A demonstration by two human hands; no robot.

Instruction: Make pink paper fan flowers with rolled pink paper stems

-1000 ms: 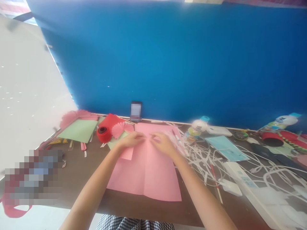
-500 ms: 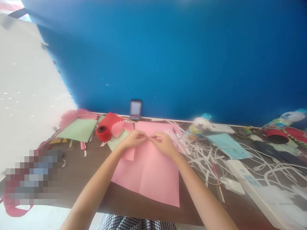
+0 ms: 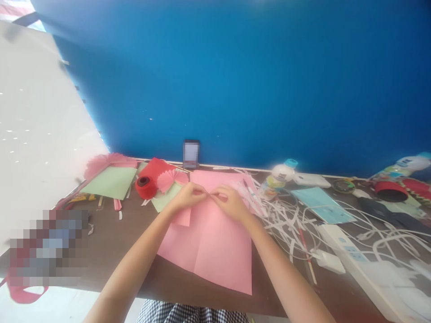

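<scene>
Bright daylight comes from the left; the picture is soft everywhere, bent at edges, with pixelated patches near left

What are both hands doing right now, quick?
Left hand: closed, pinching the pink paper at its far edge.
Right hand: closed, pinching the same paper beside it.

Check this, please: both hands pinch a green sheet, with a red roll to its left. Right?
No. In the head view the sheet is pink, not green; left hand and right hand pinch it, red roll at left.
</scene>
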